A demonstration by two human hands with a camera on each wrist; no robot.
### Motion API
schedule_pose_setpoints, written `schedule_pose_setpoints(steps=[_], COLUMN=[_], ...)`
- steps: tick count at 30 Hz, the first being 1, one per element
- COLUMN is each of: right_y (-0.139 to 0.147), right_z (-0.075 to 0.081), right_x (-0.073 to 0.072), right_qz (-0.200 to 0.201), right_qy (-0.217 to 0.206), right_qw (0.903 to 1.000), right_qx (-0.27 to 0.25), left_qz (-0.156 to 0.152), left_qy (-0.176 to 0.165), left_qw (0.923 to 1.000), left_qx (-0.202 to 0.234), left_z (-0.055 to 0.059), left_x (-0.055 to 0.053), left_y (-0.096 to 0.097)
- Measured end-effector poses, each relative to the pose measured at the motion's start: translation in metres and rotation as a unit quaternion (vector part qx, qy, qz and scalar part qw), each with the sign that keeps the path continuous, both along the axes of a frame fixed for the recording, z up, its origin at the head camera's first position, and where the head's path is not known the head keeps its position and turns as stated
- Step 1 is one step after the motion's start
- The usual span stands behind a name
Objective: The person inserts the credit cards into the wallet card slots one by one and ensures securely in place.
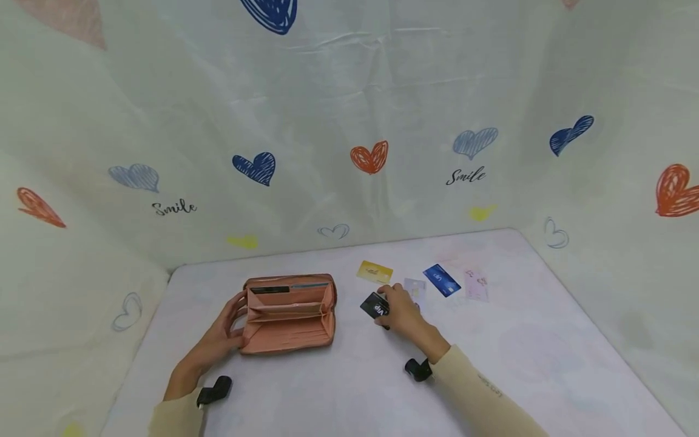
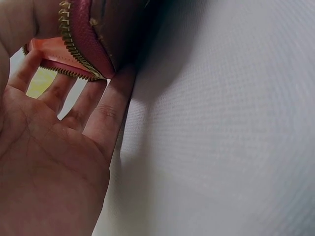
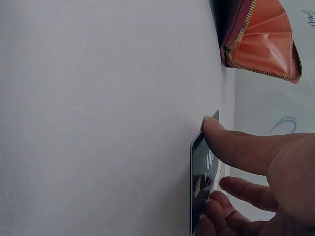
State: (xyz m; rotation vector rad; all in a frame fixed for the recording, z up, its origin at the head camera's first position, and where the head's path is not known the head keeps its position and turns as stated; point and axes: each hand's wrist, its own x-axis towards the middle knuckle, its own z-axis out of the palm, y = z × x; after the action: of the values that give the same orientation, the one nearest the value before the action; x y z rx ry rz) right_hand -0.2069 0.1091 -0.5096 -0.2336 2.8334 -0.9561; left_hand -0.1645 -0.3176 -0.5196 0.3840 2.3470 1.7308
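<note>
An unzipped pink wallet point(image 1: 289, 334) lies spread on the table, its pockets facing up. Black and blue card edges show in its far slot. My left hand point(image 1: 221, 334) grips the wallet's left side, with its zipper teeth close to the fingers point(image 2: 106, 110) in the left wrist view. To the right of the wallet, my right hand point(image 1: 403, 311) holds a black VIP card point(image 1: 374, 305) by its edges. The right wrist view has the thumb on one end of this black card point(image 3: 201, 169), with the other fingers at its far side.
Beyond the right hand lie a yellow card point(image 1: 375, 271), a blue card point(image 1: 442, 280), a pale card point(image 1: 415, 288) partly behind the hand, and a pinkish see-through card point(image 1: 476, 285). A heart-printed cloth point(image 1: 311, 200) hangs behind the white table point(image 1: 306, 394).
</note>
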Motion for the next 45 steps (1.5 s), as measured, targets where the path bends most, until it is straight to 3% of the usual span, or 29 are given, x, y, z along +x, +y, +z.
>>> schedule_pose_setpoints(steps=[6, 11, 19, 29, 35, 40, 45], right_y=[0.000, 0.003, 0.011, -0.013, -0.035, -0.056, -0.078], right_z=[0.001, 0.005, 0.031, 0.071, 0.081, 0.082, 0.077], right_x=[-0.007, -0.011, -0.015, -0.017, -0.022, -0.027, -0.033], right_qz=[0.005, 0.015, 0.047, 0.093, 0.114, 0.129, 0.162], right_qy=[-0.027, -0.007, 0.019, 0.117, 0.154, 0.168, 0.196], right_qw=[0.9995, 0.9995, 0.9949, 0.9721, 0.9546, 0.9513, 0.9487], right_qx=[-0.017, -0.029, -0.087, -0.181, -0.228, -0.224, -0.188], left_qz=[0.003, 0.002, 0.007, 0.038, 0.024, 0.015, 0.024], left_qy=[0.006, 0.017, 0.006, -0.028, -0.008, 0.005, 0.007], left_qw=[1.0000, 0.9998, 0.9998, 0.9989, 0.9996, 0.9997, 0.9995], left_qx=[0.007, 0.013, 0.016, 0.004, 0.011, 0.018, 0.018], left_z=[-0.002, -0.003, -0.001, 0.001, -0.003, -0.005, -0.007], left_x=[0.001, 0.000, -0.002, -0.003, -0.001, -0.001, -0.001], left_y=[-0.001, 0.000, 0.004, 0.004, 0.001, -0.001, -0.001])
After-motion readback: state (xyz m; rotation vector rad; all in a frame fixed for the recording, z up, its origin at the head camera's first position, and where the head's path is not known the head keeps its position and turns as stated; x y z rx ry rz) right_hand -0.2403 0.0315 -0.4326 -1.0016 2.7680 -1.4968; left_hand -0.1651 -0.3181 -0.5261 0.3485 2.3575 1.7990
